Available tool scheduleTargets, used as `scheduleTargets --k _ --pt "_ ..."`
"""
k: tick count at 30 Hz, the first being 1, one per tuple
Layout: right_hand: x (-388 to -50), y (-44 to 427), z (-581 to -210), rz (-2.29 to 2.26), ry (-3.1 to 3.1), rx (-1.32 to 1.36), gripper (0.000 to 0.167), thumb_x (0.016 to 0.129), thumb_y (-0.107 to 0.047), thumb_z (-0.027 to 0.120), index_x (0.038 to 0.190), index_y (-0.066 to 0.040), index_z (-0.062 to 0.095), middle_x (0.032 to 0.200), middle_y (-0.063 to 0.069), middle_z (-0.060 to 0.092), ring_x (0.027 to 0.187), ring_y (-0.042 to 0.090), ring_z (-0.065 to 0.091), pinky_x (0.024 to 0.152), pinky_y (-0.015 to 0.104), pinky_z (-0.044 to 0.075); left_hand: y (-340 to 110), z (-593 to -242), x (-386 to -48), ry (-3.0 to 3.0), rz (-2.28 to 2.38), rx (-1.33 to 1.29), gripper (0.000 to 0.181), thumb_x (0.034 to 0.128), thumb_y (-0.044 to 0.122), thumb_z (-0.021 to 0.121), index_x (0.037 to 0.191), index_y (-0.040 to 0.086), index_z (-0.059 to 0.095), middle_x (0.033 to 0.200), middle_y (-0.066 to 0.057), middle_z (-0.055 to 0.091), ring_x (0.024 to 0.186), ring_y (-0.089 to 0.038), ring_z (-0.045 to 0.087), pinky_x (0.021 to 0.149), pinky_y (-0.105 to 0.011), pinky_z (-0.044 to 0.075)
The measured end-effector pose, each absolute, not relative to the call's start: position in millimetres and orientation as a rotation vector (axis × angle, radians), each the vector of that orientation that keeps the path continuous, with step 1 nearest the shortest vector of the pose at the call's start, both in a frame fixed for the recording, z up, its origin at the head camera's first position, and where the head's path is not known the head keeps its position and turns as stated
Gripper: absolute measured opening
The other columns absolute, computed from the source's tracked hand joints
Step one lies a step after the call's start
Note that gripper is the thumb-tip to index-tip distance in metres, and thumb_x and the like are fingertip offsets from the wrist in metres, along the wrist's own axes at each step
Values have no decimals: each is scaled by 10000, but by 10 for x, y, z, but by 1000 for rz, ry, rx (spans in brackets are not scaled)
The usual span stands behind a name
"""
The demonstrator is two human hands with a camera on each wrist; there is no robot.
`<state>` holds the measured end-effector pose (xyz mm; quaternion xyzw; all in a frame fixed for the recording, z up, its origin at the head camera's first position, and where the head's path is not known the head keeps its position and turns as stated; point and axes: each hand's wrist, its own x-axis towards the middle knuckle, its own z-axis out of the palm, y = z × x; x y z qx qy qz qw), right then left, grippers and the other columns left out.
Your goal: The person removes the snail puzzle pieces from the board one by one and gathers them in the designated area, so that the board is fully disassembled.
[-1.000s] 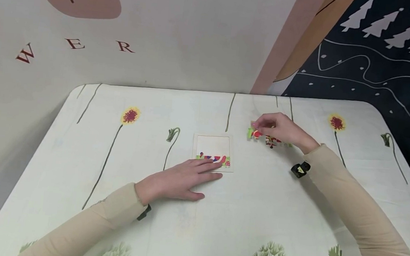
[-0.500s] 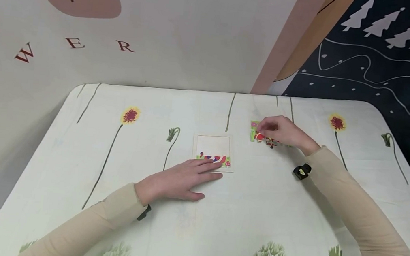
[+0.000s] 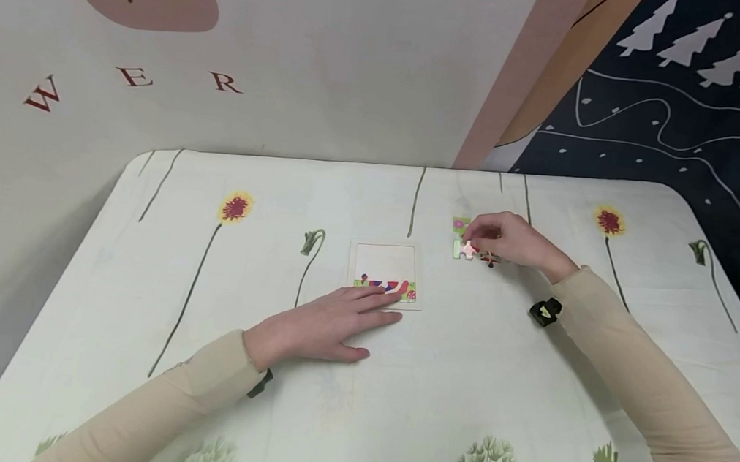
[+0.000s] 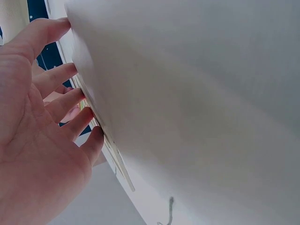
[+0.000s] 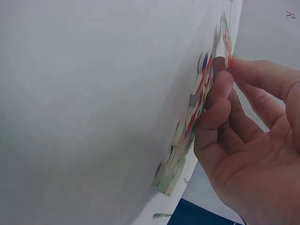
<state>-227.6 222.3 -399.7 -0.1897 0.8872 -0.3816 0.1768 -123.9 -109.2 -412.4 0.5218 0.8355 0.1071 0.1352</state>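
Just right of center, right hand pinches a thin piece

Near the middle of the head view, the piece shows at the left tip of the right hand, held narrowly by one edge. Toward the lower left, the left hand lies spread across the lower edge of a tray, gripping nothing. The piece looks light and stiff; its shiny face could prove slippery, and hard bending might crease or chip it, so the edge seems the place to take hold.

Each camera adds something. At the upper right of the right wrist view, the piece appears edge-on, with a pile of others below it, mostly hidden by the hand in the head view. Whether piece and pile touch cannot be told. The left wrist view catches the tray side-on, revealing how thin it is; the head view alone shows clearly the colored strip along its bottom.
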Motion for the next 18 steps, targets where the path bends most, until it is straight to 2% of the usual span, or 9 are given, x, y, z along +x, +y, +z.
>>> scheduleTargets --k 18 --pt "-2254 2204 -3957 -987 2557 -461 147 912 -35 610 1029 -4 695 938 87 669 806 237 521 611 289 418 -1089 -4112 -1241 2420 303 1520 616 919 285 645 1459 83 429 1564 -113 258 1419 -306 239 1120 -441 245"
